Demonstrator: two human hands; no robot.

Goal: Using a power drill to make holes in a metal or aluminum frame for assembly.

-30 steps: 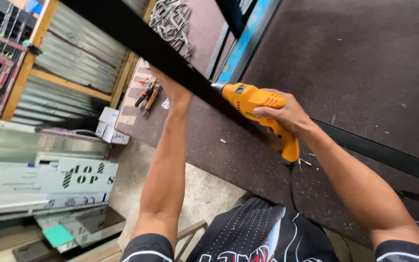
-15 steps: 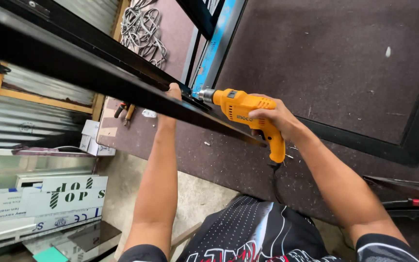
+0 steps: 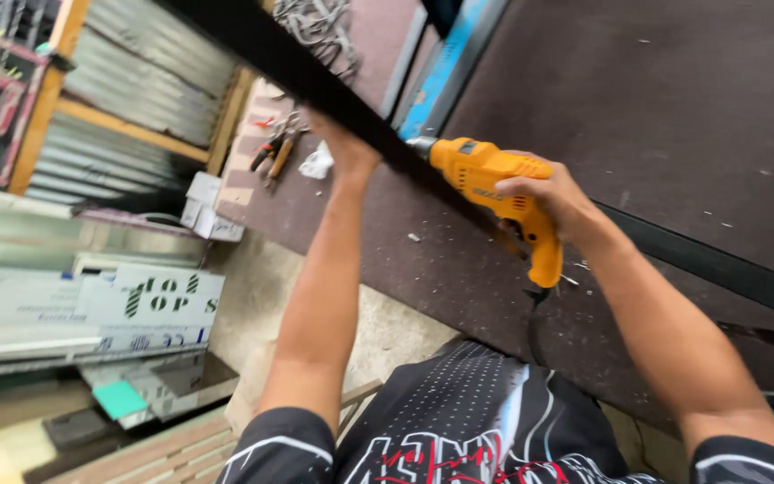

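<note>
Here, yellow electric drill (image 3: pixel 494 193) gripped in right hand (image 3: pixel 555 202), fingers wrapped tight round the pistol handle, index finger lying along the body. Drill casing bright orange-yellow, smooth plastic, with a grey metal chuck (image 3: pixel 422 146) at the nose and a black cord (image 3: pixel 532 323) leaving the base of the handle. Chuck set against the near face of the black metal bar (image 3: pixel 315 85); bit itself hidden. Bar long, flat, matt black, running diagonally from upper left to lower right across a dark brown worktop (image 3: pixel 674 99). Left hand (image 3: pixel 344 148) just left of the drill, pressed against the underside of the bar, fingers hidden behind it, so grip cannot be told. Pale chips (image 3: pixel 414 237) scattered on the worktop below the drill. Further left of the drill, beyond the left hand, pliers (image 3: pixel 275 152) with red and orange handles beside a crumpled white scrap (image 3: pixel 318 163). Well below and left of the drill, white cartons (image 3: pixel 91 309) stacked on the floor.
</note>
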